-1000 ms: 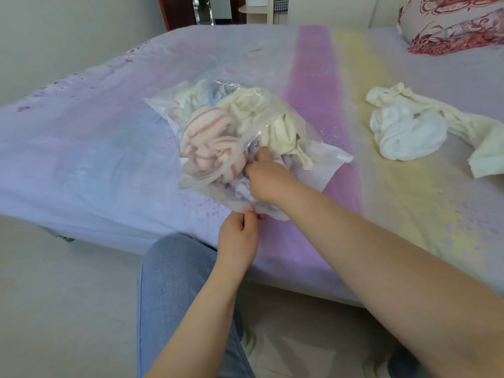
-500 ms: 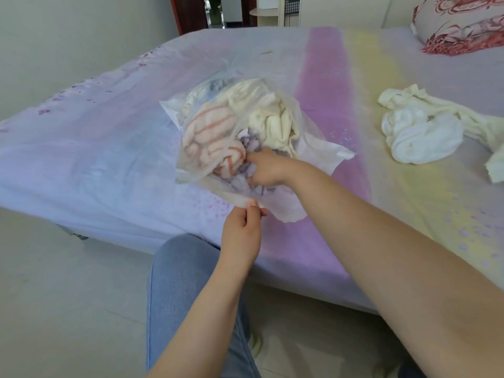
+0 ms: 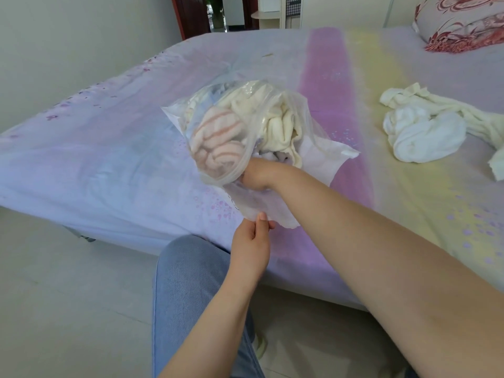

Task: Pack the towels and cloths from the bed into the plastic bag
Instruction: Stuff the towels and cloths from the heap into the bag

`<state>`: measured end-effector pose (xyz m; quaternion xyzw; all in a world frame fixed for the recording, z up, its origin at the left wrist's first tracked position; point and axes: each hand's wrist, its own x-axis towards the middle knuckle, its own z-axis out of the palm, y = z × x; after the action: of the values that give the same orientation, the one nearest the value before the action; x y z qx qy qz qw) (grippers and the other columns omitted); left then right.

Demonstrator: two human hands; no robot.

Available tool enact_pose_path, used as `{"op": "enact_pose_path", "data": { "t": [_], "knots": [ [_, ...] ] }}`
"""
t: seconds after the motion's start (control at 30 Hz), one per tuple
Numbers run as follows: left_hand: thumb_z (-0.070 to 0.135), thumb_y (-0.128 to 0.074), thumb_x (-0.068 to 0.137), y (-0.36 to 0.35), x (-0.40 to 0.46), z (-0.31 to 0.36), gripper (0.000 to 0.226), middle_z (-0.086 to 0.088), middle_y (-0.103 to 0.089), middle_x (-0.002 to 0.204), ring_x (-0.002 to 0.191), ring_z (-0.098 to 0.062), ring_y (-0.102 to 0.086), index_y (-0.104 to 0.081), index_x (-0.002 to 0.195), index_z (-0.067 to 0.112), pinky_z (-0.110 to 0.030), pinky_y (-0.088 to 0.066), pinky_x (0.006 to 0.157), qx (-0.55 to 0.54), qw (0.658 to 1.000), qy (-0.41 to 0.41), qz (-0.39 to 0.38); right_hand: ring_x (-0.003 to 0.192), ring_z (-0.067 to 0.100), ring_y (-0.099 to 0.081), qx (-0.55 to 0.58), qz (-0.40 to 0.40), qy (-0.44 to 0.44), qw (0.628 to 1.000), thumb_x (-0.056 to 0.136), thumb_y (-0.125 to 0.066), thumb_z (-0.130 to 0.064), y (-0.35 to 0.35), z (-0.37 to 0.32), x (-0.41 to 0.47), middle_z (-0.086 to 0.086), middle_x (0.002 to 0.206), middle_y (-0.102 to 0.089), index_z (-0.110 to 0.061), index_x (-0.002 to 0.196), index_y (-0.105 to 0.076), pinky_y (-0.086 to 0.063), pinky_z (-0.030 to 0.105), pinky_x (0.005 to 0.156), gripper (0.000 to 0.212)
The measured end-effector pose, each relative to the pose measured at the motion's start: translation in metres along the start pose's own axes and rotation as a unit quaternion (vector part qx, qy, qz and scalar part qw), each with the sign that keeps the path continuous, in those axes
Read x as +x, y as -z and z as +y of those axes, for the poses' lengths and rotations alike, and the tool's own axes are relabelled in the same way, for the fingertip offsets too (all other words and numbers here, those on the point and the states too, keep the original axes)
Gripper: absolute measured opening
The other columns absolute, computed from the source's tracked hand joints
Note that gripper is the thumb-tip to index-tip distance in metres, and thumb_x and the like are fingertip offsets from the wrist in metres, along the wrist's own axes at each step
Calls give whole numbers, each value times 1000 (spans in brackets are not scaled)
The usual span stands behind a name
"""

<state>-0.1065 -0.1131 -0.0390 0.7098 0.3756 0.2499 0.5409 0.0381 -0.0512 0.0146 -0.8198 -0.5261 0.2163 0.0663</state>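
Note:
A clear plastic bag (image 3: 321, 156) lies on the bed (image 3: 109, 165), its mouth toward me. Inside it are a pink striped towel (image 3: 215, 143) and a cream cloth (image 3: 281, 126). My right hand (image 3: 259, 173) reaches into the bag's mouth; its fingers are hidden among the cloths and plastic. My left hand (image 3: 252, 241) pinches the bag's near lower edge between thumb and fingers. A white towel (image 3: 425, 137) and a cream cloth (image 3: 409, 96) lie loose on the bed to the right.
A red-patterned pillow (image 3: 458, 23) sits at the bed's far right corner. My knee in blue jeans (image 3: 188, 282) is just before the bed's near edge. Pale floor tiles (image 3: 68, 296) spread to the left. A doorway (image 3: 215, 12) stands behind the bed.
My right hand has pushed deeper into the bag, down beside the striped towel. The bag's upper flap has lifted over it. My left hand keeps its pinch on the edge.

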Motion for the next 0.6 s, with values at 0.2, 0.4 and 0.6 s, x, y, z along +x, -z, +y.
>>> {"op": "enact_pose_path", "data": {
  "t": [0.2, 0.4, 0.6],
  "knots": [
    [29, -38, 103, 1, -4, -4, 43, 6, -49, 62, 63, -8, -48, -54, 64, 22, -22, -38, 68, -31, 999, -2, 13, 61, 0, -22, 43, 31, 10, 999, 99, -47, -15, 15, -9, 18, -11, 72, -22, -31, 67, -23, -29, 15, 52, 43],
    [27, -34, 104, -1, 6, 3, 45, 2, -55, 66, 65, -13, -52, -56, 68, 16, -31, -46, 75, -76, 997, -10, 26, 110, 26, -47, -67, -5, -7, 998, 93, -52, -20, 18, 5, 3, 6, 134, -47, -17, 136, -47, -43, 32, 89, 44],
    [21, -44, 101, -40, -5, 5, 23, 2, -57, 71, 65, -9, -54, -55, 82, 15, -25, -46, 70, -93, 995, -29, -29, 95, 10, -56, 174, 105, 59, 977, 94, -37, 5, 8, 42, -76, -2, 116, -62, -18, 135, -52, -42, 12, 73, 50]
  ]
}}
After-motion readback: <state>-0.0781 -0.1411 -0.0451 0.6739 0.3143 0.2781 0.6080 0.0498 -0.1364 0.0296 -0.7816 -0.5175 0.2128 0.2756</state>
